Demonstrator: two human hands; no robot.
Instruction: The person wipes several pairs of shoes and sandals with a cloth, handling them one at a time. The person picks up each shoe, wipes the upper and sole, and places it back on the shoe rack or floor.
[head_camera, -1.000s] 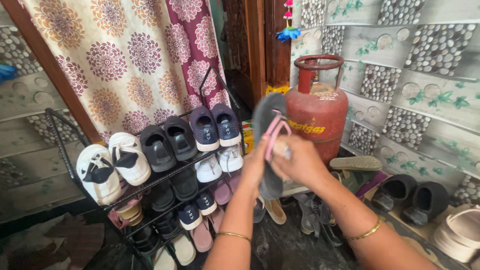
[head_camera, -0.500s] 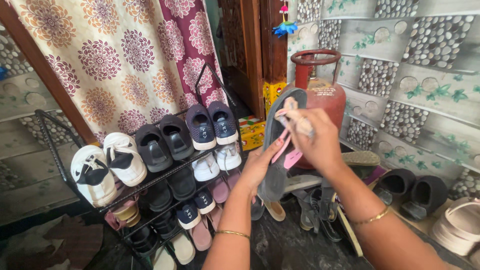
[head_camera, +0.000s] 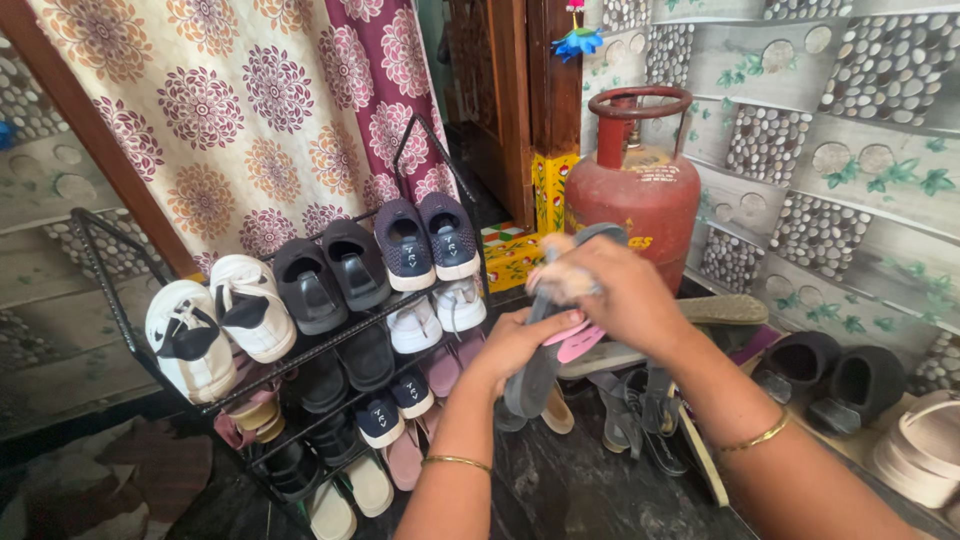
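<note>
Head view | left hand (head_camera: 520, 345), right hand (head_camera: 610, 290) grip grey sandal (head_camera: 535, 370) | red gas cylinder (head_camera: 640, 195) behind

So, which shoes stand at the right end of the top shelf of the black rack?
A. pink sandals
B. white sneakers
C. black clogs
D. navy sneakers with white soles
D: the navy sneakers sit at the right end of the top shelf of the rack, beside black shoes.
</note>
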